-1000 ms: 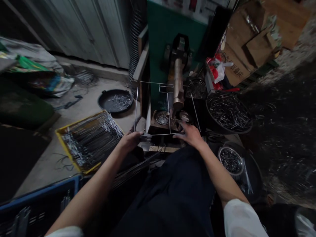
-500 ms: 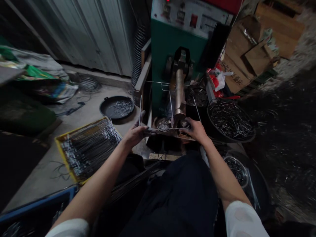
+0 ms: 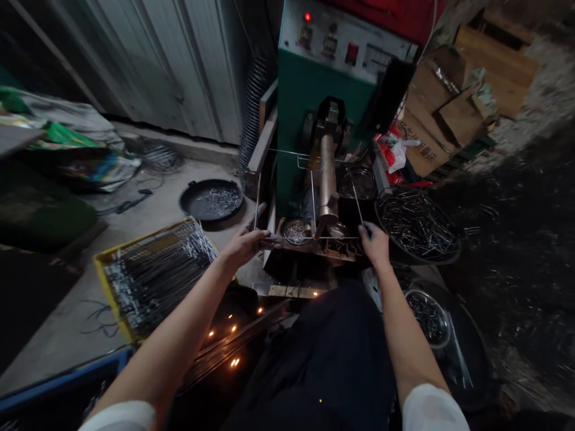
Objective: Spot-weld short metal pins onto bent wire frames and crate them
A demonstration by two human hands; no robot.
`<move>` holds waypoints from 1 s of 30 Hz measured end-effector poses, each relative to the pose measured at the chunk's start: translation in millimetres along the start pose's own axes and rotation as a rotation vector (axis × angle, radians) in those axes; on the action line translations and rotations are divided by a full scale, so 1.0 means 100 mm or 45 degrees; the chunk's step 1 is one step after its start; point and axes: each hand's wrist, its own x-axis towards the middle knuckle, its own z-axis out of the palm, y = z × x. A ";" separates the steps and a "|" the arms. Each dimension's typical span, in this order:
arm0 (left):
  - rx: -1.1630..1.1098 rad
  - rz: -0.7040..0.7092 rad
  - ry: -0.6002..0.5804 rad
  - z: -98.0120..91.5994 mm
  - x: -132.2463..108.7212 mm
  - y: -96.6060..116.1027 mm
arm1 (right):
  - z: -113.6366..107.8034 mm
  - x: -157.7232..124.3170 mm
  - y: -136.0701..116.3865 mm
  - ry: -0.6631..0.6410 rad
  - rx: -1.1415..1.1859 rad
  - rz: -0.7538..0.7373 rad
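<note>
A thin wire frame (image 3: pixel 313 194) is held level at the green machine (image 3: pixel 296 90), its near side under the tip of the metal electrode arm (image 3: pixel 327 173). My left hand (image 3: pixel 251 239) is closed on the frame's near left corner. At the near right corner, my right hand (image 3: pixel 374 240) pinches the wire. Small metal pieces fill a round dish (image 3: pixel 295 230) beside the electrode. Orange sparks (image 3: pixel 233 328) are scattered over the dark wires (image 3: pixel 242 341) near my lap.
On the left are a yellow crate (image 3: pixel 110 287) of wire rods, a black pan (image 3: pixel 211 200) and a blue bin (image 3: pixel 67 378). A tub of metal pieces (image 3: pixel 417 221), a bowl (image 3: pixel 426 317) and cardboard (image 3: pixel 422 129) lie right.
My right hand has moved right, from beside the electrode to the frame's corner. Sparks have appeared below the machine. The view has shifted slightly, and my left hand keeps its hold.
</note>
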 end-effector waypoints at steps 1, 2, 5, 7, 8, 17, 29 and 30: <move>-0.010 0.013 0.002 0.00 -0.01 0.00 | 0.00 -0.01 0.05 -0.040 0.073 0.085; -0.012 0.018 -0.006 0.01 -0.03 -0.01 | 0.01 -0.04 0.09 -0.083 0.155 0.157; -0.005 0.021 -0.039 -0.02 -0.15 -0.04 | 0.03 -0.16 0.12 -0.164 0.388 0.291; -0.003 0.010 -0.048 -0.04 -0.29 -0.07 | 0.04 -0.29 0.12 -0.202 0.525 0.335; -0.011 0.001 -0.046 -0.05 -0.36 -0.10 | 0.04 -0.36 0.11 -0.218 0.578 0.354; -0.055 -0.025 0.029 -0.03 -0.70 -0.18 | -0.02 -0.55 0.07 -0.215 0.638 0.394; -0.093 0.011 0.035 0.01 -0.43 -0.22 | 0.12 -0.10 0.25 -0.115 0.367 0.243; -0.091 0.014 0.031 0.02 -0.40 -0.21 | 0.13 -0.06 0.26 -0.112 0.357 0.241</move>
